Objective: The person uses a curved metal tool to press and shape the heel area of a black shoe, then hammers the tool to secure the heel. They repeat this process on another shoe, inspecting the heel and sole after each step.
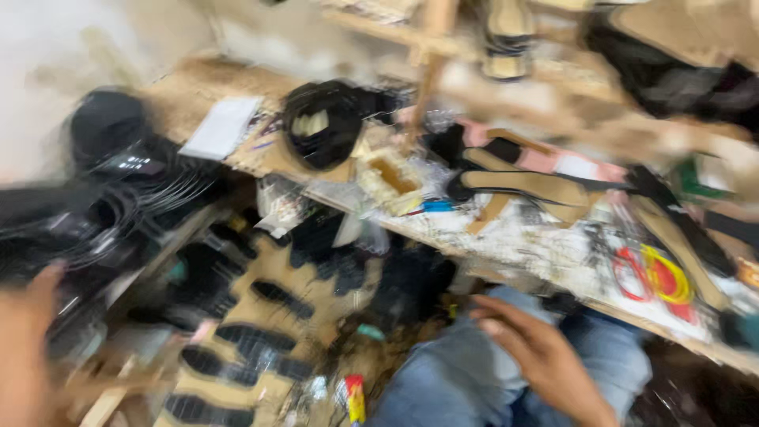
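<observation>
A: Watching a blurred view: right hand (545,356) is hovering over my denim knee (474,372), grip loosely spread, holding nothing. Left hand (28,348) is reaching toward black straps (118,198); its grip I cannot tell.

B: Progress?

A: I'm judging it midway: tan soles (245,348) with black bands are lying stacked on the floor, one flat sandal (526,186) is resting on the glue-crusted worktop (538,253).

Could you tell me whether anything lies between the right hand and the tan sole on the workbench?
Yes. The right hand rests over the jeans-clad knee, below the workbench edge. The tan sole lies farther back on top, with glue-smeared clutter in between. The picture is blurred.
</observation>
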